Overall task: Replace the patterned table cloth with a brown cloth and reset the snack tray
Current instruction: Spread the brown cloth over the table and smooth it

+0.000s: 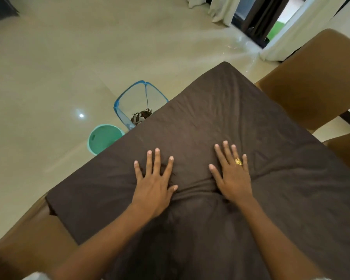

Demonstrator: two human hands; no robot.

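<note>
Left hand (154, 184) and right hand (232, 178), spread flat on brown cloth (210, 118), should sweep toward 9 and 3 o'clock, flattening the ridge (194, 189) between.

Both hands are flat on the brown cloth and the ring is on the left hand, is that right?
Not quite: the ring is on the right hand, not the left hand; the head view shows it. Both hands do lie flat on the brown cloth.
</note>
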